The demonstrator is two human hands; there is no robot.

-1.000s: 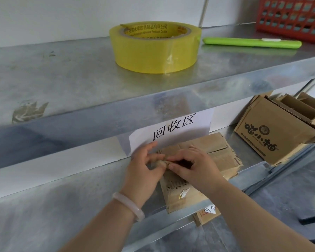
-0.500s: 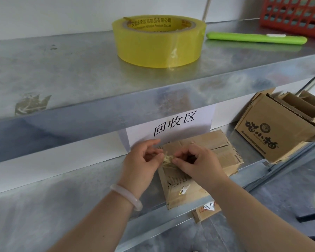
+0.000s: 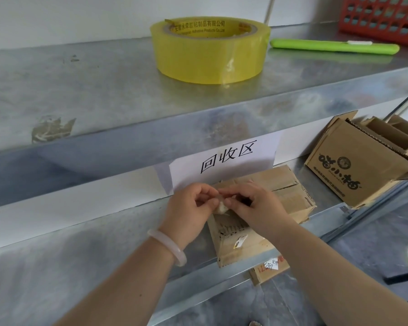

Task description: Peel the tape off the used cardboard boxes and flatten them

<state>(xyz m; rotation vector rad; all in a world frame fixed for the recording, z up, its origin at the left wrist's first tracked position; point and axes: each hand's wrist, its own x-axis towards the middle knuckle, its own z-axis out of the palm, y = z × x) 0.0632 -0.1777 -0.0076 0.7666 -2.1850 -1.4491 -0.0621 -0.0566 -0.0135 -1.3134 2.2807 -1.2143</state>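
While our left hand (image 3: 189, 209) and right hand (image 3: 259, 208) pinch the crumpled tape (image 3: 222, 207) together over the cardboard box (image 3: 290, 196), it looks light, limp and sticky. We judge the best hold is close to the box.

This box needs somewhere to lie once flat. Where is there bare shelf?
Upper shelf: a wide bare stretch left of the tape roll. Lower shelf: bare metal left of the left hand, and a narrow gap between the box and the printed box. Crowded: upper right, with cutter and basket, and where left and right hand pinch a tape wad.
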